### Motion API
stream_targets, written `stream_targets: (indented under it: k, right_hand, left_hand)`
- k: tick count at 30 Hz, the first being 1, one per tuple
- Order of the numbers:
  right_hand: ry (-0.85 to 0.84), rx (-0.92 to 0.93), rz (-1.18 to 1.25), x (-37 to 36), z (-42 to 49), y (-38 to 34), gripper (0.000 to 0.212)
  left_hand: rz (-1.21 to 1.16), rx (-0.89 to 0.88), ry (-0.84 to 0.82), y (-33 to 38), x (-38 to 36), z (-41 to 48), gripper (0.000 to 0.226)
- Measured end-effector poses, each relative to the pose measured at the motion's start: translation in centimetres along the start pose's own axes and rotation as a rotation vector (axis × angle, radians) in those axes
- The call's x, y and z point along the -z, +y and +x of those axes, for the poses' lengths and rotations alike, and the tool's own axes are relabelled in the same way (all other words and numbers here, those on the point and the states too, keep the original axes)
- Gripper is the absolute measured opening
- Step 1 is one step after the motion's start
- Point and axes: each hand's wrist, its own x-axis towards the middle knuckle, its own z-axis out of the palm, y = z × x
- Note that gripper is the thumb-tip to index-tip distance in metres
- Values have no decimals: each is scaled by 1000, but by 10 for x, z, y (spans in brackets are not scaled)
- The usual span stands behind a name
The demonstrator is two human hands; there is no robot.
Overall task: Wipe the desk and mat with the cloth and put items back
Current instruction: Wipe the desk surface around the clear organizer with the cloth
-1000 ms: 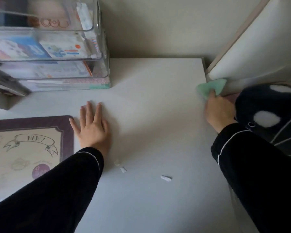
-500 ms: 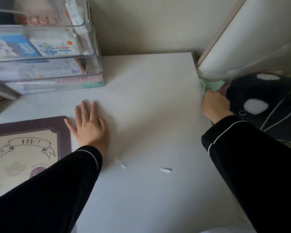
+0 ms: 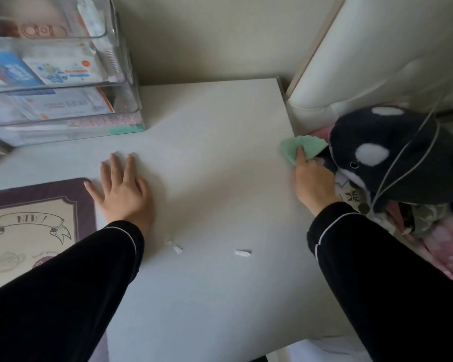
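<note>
Green cloth (image 3: 305,147) at right edge of desk (image 3: 207,152), right hand (image 3: 311,181) gripping it w/ index on top. Left hand (image 3: 123,189) flat on desk, fingers straight & slightly apart, thumb by mat (image 3: 37,199).

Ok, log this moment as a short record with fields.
Left hand: flat on white desk, beside mat
Right hand: holds green cloth at desk's right edge
Debris: three white scraps on desk between the arms
Mat: purple-bordered, printed, desk's left
Back left: clear stacked trays
Right of desk: orca plush
</note>
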Motion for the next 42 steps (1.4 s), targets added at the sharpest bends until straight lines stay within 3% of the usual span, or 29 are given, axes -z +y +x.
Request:
stream_targets:
  k: [2,5,8,13,15,17,22,26,30,32,36,37,40,42]
  right_hand:
    - [27,60,38,-5,-18,-21,55]
    - [-8,304,70,0,-70,-54,56]
    - [9,461,113,-2,-73,-39,36]
    - [66,-110,249,-16,-34,3,50]
    - [64,-251,304,-18,-48,-10,52]
    - [62,-240,334,-20,-77,-31,53]
    - [121,156,382,-19,-95,-30,35]
    - [157,-87,392,-33,-54,10,44]
    - [78,-298,438,-50,-95,13,48]
    - [128,-202,386,-55,-132,2,48]
    - [205,271,356,-61,-167,-9,29]
    - [179,274,349,-57,-151,-4,29]
    - [151,-36,358,-42,-83,8,34]
    - [129,-134,380,-31,-47,3,42]
  left_hand:
    - [5,-5,-3,0,0,0,54]
    - [12,-7,-3,1,2,0,54]
    - [10,-6,-7,1,2,0,54]
    - [2,-10,5,1,0,-1,53]
    - [-5,-11,8,1,0,0,53]
    - [-5,-13,6,0,0,-1,53]
    - [6,-18,11,-3,-3,1,54]
    - [10,-18,21,-5,-6,2,53]
    - [12,-16,17,-3,-5,1,53]
    - [17,-8,12,-3,-3,1,53]
    - [31,-16,-4,-1,1,-2,53]
    - [31,-14,-5,0,2,-1,54]
    - [36,-5,-12,1,3,-2,54]
    - [37,-5,-11,1,3,-3,55]
